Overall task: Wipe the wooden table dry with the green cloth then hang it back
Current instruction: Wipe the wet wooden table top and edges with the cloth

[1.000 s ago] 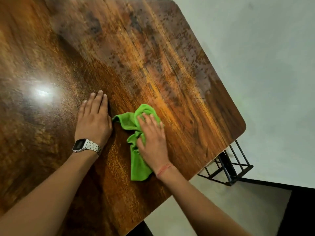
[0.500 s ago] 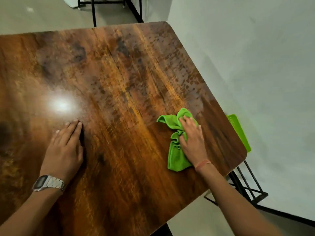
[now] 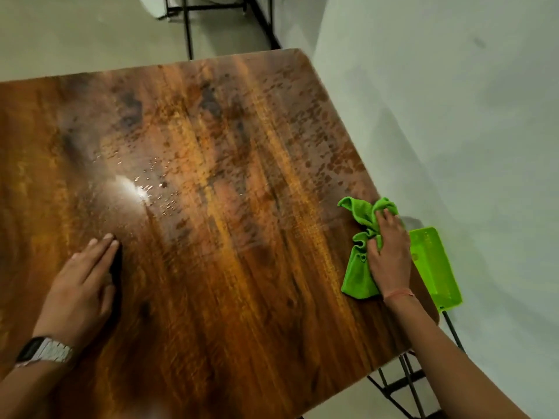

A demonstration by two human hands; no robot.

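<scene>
The wooden table (image 3: 230, 267) fills most of the head view, with water droplets on its far half and a bright glare spot left of centre. A crumpled green cloth (image 3: 361, 237) lies at the table's right edge. My right hand (image 3: 388, 255) presses flat on top of the cloth, fingers spread over its folds. My left hand (image 3: 81, 288) rests flat on the table at the near left, fingers together, a metal watch on its wrist, holding nothing.
A bright green flat plastic piece (image 3: 435, 264) sticks out just beyond the table's right edge, beside my right hand. A black wire rack (image 3: 405, 388) sits below the table's near right corner. Black metal legs (image 3: 189, 34) stand on the floor beyond the far edge. A pale wall runs along the right.
My right hand has slid the green cloth to the right, from beside my left hand out to the table's right edge. My left hand stayed flat on the table.
</scene>
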